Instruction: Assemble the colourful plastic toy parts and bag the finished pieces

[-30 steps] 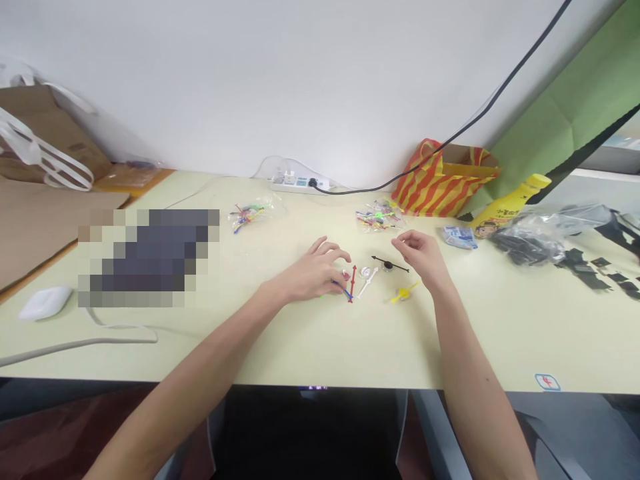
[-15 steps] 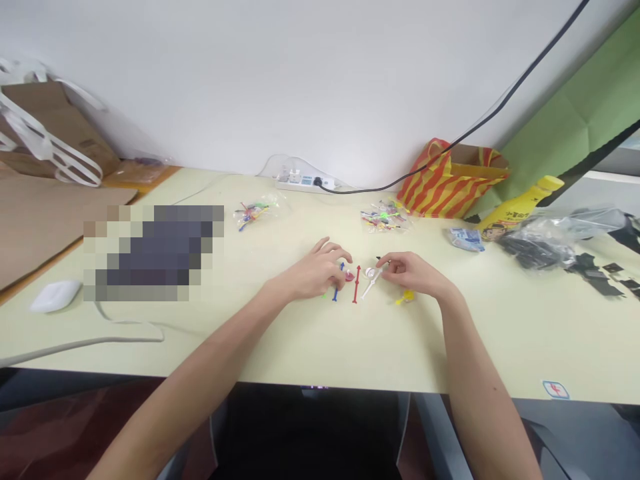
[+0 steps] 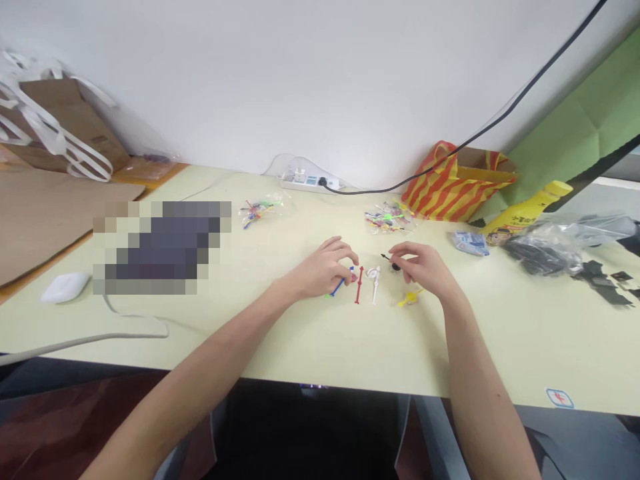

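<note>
My left hand (image 3: 327,268) is bent over a slanting blue plastic arrow (image 3: 339,287), its tip between my thumb and index finger. A small red round piece (image 3: 354,278) shows beside those fingertips, and a bit of green peeks out below the hand. My right hand (image 3: 419,267) has its fingers closed at a black plastic arrow (image 3: 385,257), with a black round piece (image 3: 395,267) under them. Between the hands lie a red arrow (image 3: 359,285), a white arrow (image 3: 376,288) and a white round piece (image 3: 372,273). A yellow arrow (image 3: 410,298) rests below my right hand.
Two clear bags of coloured arrows, a left one (image 3: 261,210) and a right one (image 3: 387,217), lie farther back. Behind are a power strip (image 3: 307,182) and a striped bag (image 3: 450,183). A yellow bottle (image 3: 525,213) stands right; a white mouse-shaped object (image 3: 66,287) lies left.
The white arrow now lies straighter, and my right hand has moved off it to the black arrow. The blue arrow has tilted, its tip swinging right under my left fingers.
</note>
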`<state>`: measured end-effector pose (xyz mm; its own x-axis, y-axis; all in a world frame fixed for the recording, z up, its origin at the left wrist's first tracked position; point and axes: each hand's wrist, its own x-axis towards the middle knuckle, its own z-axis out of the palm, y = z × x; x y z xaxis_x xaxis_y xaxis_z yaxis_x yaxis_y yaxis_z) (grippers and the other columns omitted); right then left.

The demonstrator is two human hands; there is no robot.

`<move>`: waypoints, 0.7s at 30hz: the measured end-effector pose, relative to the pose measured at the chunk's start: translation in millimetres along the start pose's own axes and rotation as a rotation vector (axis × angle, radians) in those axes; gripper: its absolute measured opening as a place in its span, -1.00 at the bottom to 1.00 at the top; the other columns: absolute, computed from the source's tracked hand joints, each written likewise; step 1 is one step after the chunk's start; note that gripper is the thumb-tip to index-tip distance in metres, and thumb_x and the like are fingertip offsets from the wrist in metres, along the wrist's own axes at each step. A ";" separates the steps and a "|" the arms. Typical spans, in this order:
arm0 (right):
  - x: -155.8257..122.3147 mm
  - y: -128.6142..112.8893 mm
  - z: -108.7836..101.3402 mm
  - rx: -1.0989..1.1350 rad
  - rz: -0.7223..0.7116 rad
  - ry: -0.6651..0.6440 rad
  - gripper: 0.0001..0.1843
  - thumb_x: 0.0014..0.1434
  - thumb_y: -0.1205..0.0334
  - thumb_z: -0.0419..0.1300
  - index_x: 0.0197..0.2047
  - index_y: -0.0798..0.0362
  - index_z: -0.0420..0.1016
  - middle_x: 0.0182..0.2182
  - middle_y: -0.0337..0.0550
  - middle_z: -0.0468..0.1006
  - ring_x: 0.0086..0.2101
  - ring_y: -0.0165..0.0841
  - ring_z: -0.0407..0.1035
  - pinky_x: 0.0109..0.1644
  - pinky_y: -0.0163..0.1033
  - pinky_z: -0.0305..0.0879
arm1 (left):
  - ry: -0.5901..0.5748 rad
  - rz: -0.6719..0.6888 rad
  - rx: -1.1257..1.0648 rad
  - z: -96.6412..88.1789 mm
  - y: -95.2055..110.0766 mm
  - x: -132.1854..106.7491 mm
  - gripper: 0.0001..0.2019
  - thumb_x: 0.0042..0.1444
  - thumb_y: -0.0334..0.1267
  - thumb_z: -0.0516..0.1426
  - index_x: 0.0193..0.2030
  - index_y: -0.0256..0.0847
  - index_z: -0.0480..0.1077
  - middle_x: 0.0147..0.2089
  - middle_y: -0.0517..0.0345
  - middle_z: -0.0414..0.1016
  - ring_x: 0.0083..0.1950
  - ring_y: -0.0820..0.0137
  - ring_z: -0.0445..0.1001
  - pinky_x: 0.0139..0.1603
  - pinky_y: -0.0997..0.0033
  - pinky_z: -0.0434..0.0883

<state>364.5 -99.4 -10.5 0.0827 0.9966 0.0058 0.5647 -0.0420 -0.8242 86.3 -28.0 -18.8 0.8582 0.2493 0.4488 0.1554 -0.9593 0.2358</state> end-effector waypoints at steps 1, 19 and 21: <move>0.7 1.3 -3.7 -0.017 -0.022 0.095 -0.73 0.17 0.09 0.21 -0.11 0.04 0.56 -0.20 -0.06 0.63 -0.56 -0.41 0.38 -0.45 -0.23 0.31 | 0.043 0.016 0.006 1.9 0.9 0.8 -0.73 0.24 -0.49 0.13 -0.34 -0.08 0.59 -0.02 0.13 0.54 0.11 0.31 0.44 0.45 -0.06 0.18; 5.3 5.9 3.6 -0.082 -0.062 0.051 -0.66 0.10 0.01 0.35 -0.14 0.05 0.58 -0.39 -0.13 0.61 -0.38 -0.30 0.44 -0.23 -0.18 0.33 | 0.332 -0.016 0.010 28.5 23.7 9.0 -0.74 0.37 -0.31 0.07 0.14 -0.13 0.43 0.00 0.01 0.57 0.08 0.28 0.48 0.25 0.08 0.39; 2.1 -3.6 9.9 0.150 -0.073 -0.014 -0.58 0.06 -0.03 0.40 -0.11 0.06 0.57 -0.39 -0.12 0.62 -0.38 -0.30 0.45 -0.25 -0.19 0.36 | 0.389 -0.079 -0.021 29.8 24.5 9.3 -0.71 0.37 -0.24 0.11 0.18 -0.15 0.40 0.04 -0.03 0.56 0.11 0.26 0.49 0.22 0.10 0.41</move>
<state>354.6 -96.4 -13.1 0.0338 0.9975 0.0616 0.4400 0.0404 -0.8971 112.7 -53.1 -34.6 0.5941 0.3576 0.7205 0.2003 -0.9333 0.2980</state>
